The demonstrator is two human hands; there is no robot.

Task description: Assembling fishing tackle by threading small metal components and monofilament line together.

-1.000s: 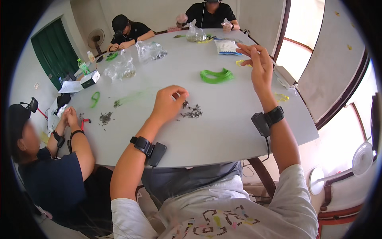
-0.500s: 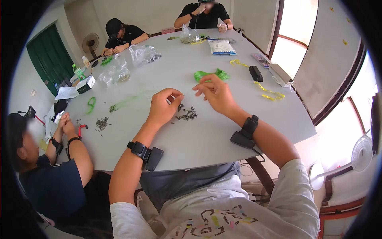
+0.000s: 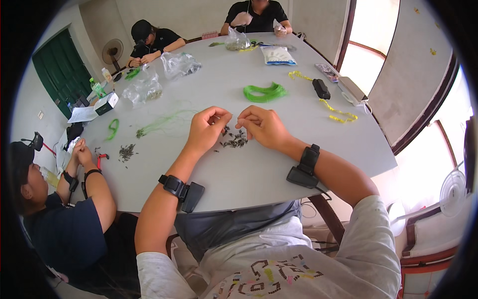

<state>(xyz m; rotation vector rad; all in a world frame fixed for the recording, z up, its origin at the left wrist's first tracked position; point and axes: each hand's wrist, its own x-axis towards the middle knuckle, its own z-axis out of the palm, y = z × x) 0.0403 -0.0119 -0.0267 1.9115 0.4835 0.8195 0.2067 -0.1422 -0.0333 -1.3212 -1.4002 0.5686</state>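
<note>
Both of my hands hover close together over the grey table (image 3: 279,169), with a narrow gap between their fingertips. My left hand (image 3: 208,130) is closed, thumb against curled fingers; anything it pinches is too small to make out. My right hand (image 3: 265,127) is likewise bent into a pinch, and its contents cannot be made out. Just below the fingertips lies a loose pile of small dark pieces (image 3: 236,141). Beyond my right hand rests a bundle of thin green strands (image 3: 266,92). Thin green strands with small pieces at one end (image 3: 158,124) spread left of my left hand.
Another pile of dark pieces (image 3: 127,152) and red-handled pliers (image 3: 101,159) lie near a seated person (image 3: 69,219) on the left. Clear plastic bags (image 3: 143,89), a white packet (image 3: 279,56), yellow strips (image 3: 342,116) and a black case (image 3: 321,89) lie farther off. Two people sit across.
My right hand has come down and left from above the green bundle to beside my left hand, its fingers drawing together. Across the table, one person's raised hand has lowered.
</note>
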